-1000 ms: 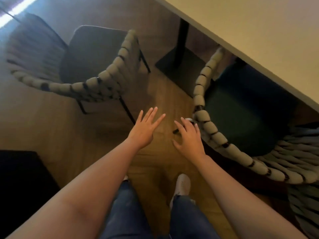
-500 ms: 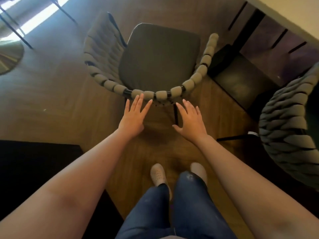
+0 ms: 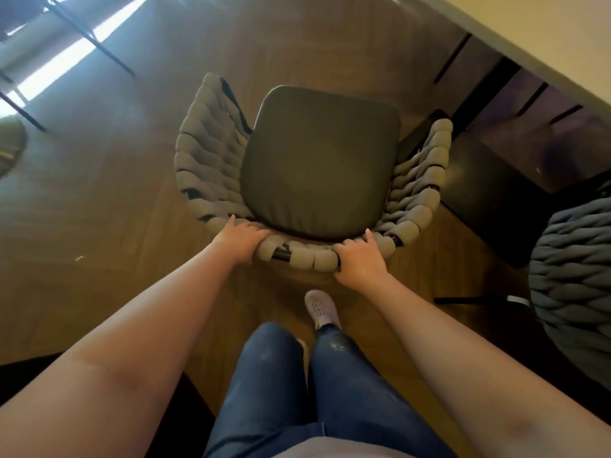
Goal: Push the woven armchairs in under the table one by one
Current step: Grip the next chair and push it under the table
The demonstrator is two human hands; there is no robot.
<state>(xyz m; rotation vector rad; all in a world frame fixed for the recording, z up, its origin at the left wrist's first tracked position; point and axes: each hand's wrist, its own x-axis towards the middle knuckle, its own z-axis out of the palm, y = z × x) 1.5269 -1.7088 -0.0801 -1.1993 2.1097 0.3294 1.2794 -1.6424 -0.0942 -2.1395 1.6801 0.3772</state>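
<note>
The left hand [image 3: 239, 241] and right hand [image 3: 358, 259] are gripping, fingers curled, the grey woven armchair [image 3: 205, 160] by its padded back rim, standing on wooden floor [image 3: 99, 209] beside the pale table [image 3: 562, 34]

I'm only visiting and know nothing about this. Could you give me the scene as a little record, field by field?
activity: a person stands behind a woven armchair and grips its back rim
left hand: fingers curled over the rim, left of centre
right hand: fingers curled over the rim, right of centre
seat cushion: dark, nothing on it
table: pale top at upper right; the gripped chair is not yet under it
second armchair: blue-grey weave, at the right edge
floor: wood
</note>
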